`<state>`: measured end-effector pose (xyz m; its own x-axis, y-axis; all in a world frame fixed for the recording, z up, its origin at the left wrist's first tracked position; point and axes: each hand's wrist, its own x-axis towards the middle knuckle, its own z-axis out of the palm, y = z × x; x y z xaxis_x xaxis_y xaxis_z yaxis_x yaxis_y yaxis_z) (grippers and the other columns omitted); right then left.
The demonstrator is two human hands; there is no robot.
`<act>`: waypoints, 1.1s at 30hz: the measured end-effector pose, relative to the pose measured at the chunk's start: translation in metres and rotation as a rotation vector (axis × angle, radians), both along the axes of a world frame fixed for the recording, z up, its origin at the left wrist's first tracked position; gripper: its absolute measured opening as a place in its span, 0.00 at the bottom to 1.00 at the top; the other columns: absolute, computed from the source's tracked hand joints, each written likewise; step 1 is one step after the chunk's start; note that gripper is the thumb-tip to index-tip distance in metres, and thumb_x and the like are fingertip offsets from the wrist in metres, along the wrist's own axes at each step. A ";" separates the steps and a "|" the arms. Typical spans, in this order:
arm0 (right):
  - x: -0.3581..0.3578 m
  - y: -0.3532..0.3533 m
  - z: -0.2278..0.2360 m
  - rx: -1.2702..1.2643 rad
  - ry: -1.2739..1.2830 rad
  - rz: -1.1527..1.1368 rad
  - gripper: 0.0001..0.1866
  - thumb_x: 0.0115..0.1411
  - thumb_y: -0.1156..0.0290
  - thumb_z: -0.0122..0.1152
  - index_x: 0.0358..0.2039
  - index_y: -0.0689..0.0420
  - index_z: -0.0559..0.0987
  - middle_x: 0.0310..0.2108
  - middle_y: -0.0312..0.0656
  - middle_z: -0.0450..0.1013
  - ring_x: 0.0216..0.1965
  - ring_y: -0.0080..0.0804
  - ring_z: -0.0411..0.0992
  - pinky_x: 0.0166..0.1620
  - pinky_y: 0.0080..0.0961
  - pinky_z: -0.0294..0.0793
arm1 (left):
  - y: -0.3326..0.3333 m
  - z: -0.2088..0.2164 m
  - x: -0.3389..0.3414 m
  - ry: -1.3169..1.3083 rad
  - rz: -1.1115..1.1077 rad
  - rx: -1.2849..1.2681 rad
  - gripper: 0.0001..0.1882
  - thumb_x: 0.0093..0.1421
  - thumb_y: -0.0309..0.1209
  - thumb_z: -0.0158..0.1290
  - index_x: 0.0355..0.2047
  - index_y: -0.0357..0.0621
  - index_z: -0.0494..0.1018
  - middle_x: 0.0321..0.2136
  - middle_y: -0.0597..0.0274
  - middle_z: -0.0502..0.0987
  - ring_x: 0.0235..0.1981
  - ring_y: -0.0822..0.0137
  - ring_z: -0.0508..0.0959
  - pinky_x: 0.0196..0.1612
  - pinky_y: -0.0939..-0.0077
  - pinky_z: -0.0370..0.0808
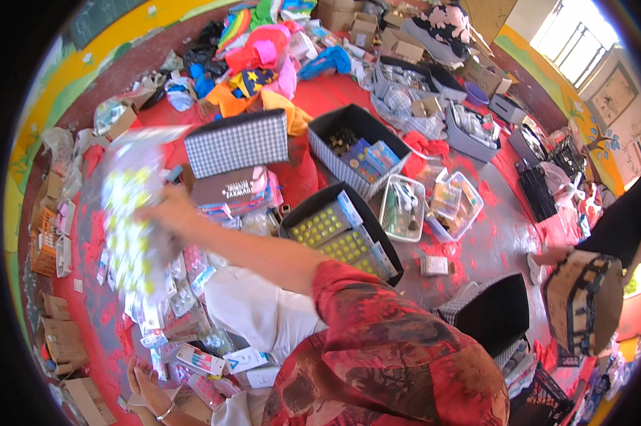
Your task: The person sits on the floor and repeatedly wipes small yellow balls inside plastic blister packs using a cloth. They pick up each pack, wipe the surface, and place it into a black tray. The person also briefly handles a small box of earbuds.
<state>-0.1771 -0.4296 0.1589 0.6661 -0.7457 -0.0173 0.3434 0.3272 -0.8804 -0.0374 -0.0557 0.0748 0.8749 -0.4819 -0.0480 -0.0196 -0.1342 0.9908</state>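
My right hand [170, 213] reaches across to the left, gripping a clear package [130, 220] filled with yellow-green round pieces. Motion blurs the package. My left hand [147, 389], with a bracelet at the wrist, is low on the left; its fingers are spread and hold nothing. Beside it lie small packaged goods [199, 359] in a loose pile. Similar packs of yellow-green balls [341, 248] fill a black-lined fabric bin [289, 226] in the middle. A checked fabric bin [236, 145] stands beyond my right hand, by a stack of dark printed packs [228, 190].
Another checked bin [359, 181] holds blue packs. Two clear plastic tubs [403, 231] with small goods stand right of it. A small white box [437, 266] lies on the floor. At the right, a person's dark-clothed leg [622, 220] shows by a cardboard container [583, 302]. Colourful cloth [260, 53] is heaped behind.
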 end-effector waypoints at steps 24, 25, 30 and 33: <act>-0.506 -0.075 -0.262 0.520 0.542 -0.694 0.21 0.40 0.67 0.71 0.33 0.63 0.75 0.26 0.40 0.72 0.23 0.32 0.72 0.26 0.27 0.73 | 0.082 -0.139 -0.044 0.713 0.452 -0.265 0.17 0.60 0.31 0.43 0.48 0.36 0.65 0.40 0.57 0.72 0.38 0.68 0.73 0.40 0.77 0.74; -0.493 -0.072 -0.266 0.528 0.544 -0.616 0.20 0.40 0.67 0.71 0.32 0.63 0.75 0.25 0.40 0.72 0.22 0.30 0.72 0.25 0.26 0.72 | 0.083 -0.139 -0.045 0.717 0.478 -0.265 0.17 0.60 0.31 0.42 0.48 0.36 0.65 0.41 0.57 0.72 0.38 0.67 0.73 0.41 0.76 0.74; -0.423 -0.077 -0.297 0.583 0.535 -0.674 0.19 0.42 0.67 0.70 0.32 0.64 0.75 0.25 0.40 0.72 0.23 0.28 0.71 0.25 0.25 0.72 | 0.100 -0.136 -0.046 0.728 0.386 -0.227 0.18 0.59 0.29 0.44 0.49 0.36 0.64 0.43 0.58 0.71 0.40 0.67 0.73 0.44 0.74 0.72; -0.394 -0.067 -0.322 0.649 0.380 -0.675 0.19 0.44 0.67 0.69 0.33 0.65 0.74 0.27 0.41 0.72 0.26 0.30 0.71 0.29 0.27 0.72 | 0.111 -0.138 -0.042 0.737 0.348 -0.187 0.17 0.58 0.28 0.46 0.48 0.38 0.64 0.43 0.60 0.71 0.40 0.68 0.72 0.45 0.73 0.72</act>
<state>-0.5710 -0.4962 -0.1630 -0.0254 -0.7354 -0.6771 0.3676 0.6230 -0.6904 -0.0791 0.0549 -0.0631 0.7511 -0.2465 -0.6125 0.6544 0.1549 0.7401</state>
